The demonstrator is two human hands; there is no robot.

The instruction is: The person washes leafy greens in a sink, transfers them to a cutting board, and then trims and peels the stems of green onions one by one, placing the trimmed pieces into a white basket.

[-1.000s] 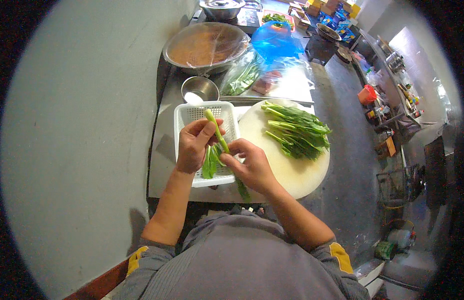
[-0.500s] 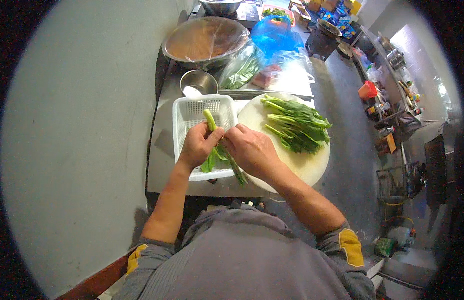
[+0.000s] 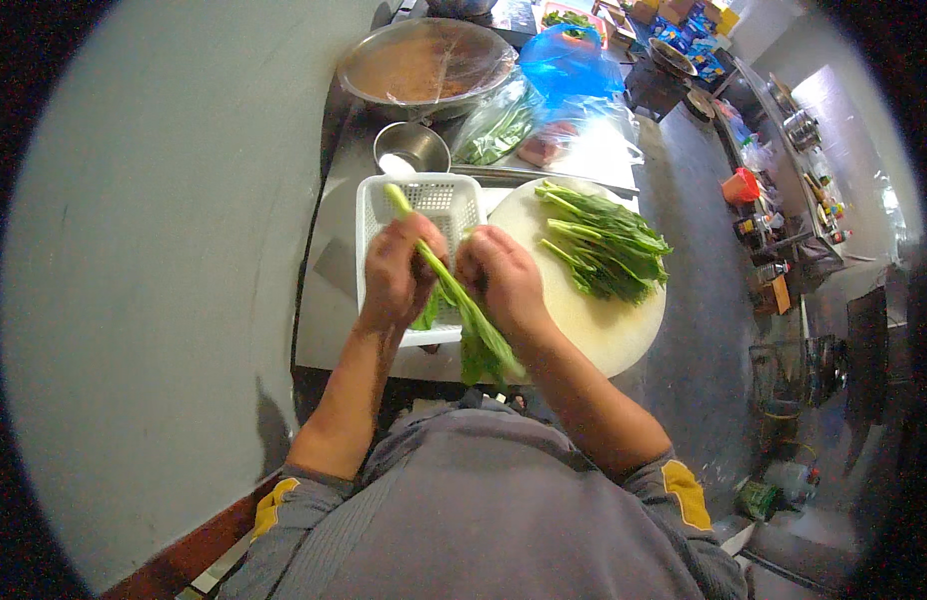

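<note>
A long leafy green stalk point(image 3: 471, 322) slants across the white plastic basket point(image 3: 367, 235), its pale end up and its leaves hanging over the near rim. My left hand point(image 3: 396, 262) is closed round it near the pale end. Close beside the stalk, my right hand point(image 3: 511, 283) has its fingers curled together, and what they hold, if anything, is hidden. Some green leaf shows inside the basket under my hands. On the round white cutting board point(image 3: 584, 335) to the right lies a pile of leafy greens point(image 3: 612, 246).
Behind the basket stands a small metal pot point(image 3: 426, 150) with something white in it. Farther back are a wide metal bowl point(image 3: 424, 65) under clear film, bagged greens point(image 3: 499, 130) and a blue plastic bag point(image 3: 574, 70). A wall point(image 3: 184, 250) rises on the left.
My hands have drawn slightly apart. The stalk's leafy end now reaches farther down and right, and the head view has shifted a little.
</note>
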